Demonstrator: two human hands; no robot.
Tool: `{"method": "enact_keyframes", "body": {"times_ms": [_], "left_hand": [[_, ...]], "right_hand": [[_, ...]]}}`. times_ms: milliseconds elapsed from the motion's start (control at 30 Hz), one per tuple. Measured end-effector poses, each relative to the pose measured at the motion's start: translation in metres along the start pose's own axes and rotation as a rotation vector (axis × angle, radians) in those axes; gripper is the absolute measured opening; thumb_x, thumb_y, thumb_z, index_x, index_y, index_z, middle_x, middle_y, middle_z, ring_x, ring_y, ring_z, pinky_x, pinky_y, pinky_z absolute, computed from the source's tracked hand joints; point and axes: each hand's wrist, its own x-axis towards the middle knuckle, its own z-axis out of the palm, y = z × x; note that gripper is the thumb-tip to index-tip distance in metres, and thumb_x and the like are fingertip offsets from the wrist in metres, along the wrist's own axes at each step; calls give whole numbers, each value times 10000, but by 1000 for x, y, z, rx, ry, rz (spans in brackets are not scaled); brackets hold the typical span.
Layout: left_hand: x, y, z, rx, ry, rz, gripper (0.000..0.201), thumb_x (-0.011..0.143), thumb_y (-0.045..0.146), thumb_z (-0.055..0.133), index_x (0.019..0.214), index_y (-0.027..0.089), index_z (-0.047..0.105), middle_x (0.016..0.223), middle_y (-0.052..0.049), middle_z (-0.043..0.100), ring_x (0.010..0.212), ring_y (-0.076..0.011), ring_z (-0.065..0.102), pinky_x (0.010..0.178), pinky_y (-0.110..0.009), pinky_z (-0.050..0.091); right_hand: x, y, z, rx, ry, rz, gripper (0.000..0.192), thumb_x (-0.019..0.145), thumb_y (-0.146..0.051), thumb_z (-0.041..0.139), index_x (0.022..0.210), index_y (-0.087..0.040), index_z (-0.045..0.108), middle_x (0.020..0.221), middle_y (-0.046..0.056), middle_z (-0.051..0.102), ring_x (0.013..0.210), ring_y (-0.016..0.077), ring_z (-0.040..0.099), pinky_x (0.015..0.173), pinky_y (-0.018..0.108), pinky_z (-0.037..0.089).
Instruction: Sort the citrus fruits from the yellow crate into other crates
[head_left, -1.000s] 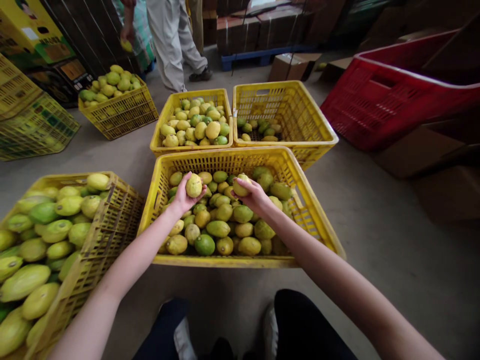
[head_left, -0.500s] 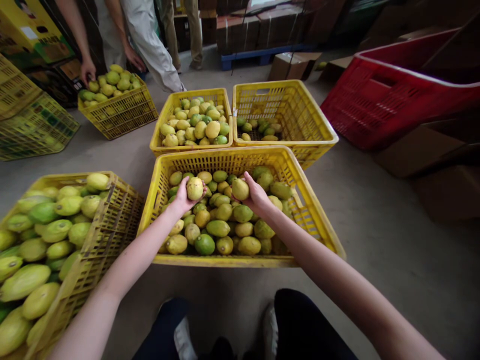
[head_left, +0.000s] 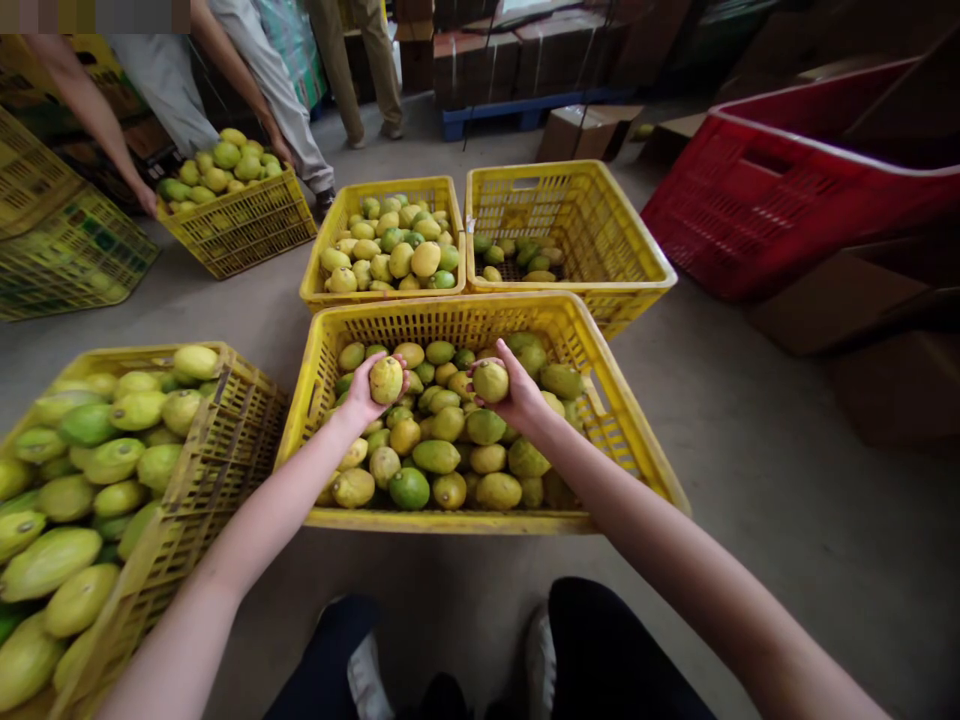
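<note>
My left hand (head_left: 363,392) is wrapped round a yellow lemon (head_left: 387,380) with brownish marks. A yellow-green lemon (head_left: 491,381) sits in my right hand (head_left: 520,392), the thumb raised beside it. Both hands are held apart above a yellow plastic crate (head_left: 480,521) in front of me. Inside it lie many loose lemons (head_left: 437,457), from yellow to green. The undersides of the two held lemons are hidden by my fingers.
Behind stand a crate of lemons (head_left: 309,285) and one with fewer lemons (head_left: 637,262). A heaped crate (head_left: 217,440) is at left, a red bin (head_left: 739,200) at right. At back left, a person's hands (head_left: 144,198) grip another filled crate (head_left: 247,228).
My right hand has shifted slightly right and turned its lemon; the left lemon has turned a little too. The other person's hands moved from the lemons to the sides of their crate.
</note>
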Motion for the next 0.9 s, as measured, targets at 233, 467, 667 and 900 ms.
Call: {"method": "enact_keyframes", "body": {"times_ms": [233, 467, 667, 900], "left_hand": [[-3, 1, 1, 6, -23, -7, 180, 877, 240, 496, 819, 152, 642, 656, -27, 681, 546, -153, 669, 495, -250, 560], [-6, 1, 2, -26, -24, 0, 210, 890, 238, 467, 829, 142, 644, 639, -34, 676, 539, -157, 670, 502, -247, 561], [-2, 1, -3, -42, -82, 1, 362, 953, 298, 397, 1150, 130, 651, 797, -83, 730, 649, -184, 713, 571, -275, 604], [-1, 1, -1, -59, -50, -5, 437, 994, 310, 372, 1366, 181, 562, 829, -87, 727, 678, -180, 709, 522, -216, 583]], "right_hand": [[-6, -5, 1, 40, -41, 30, 452, 821, -599, 611, 623, -193, 624, 586, 38, 641, 522, 175, 601, 381, 243, 395], [-5, -6, 1, 101, -51, 65, 395, 873, -496, 557, 648, -177, 617, 549, 45, 625, 501, 178, 605, 354, 235, 385], [-9, -11, 6, 233, 11, 121, 305, 954, -359, 421, 850, -168, 635, 639, 57, 683, 501, 171, 623, 395, 237, 473], [-6, -8, 9, 162, 84, 183, 280, 999, -368, 383, 934, -179, 580, 645, 66, 683, 482, 163, 617, 370, 211, 471]]}}
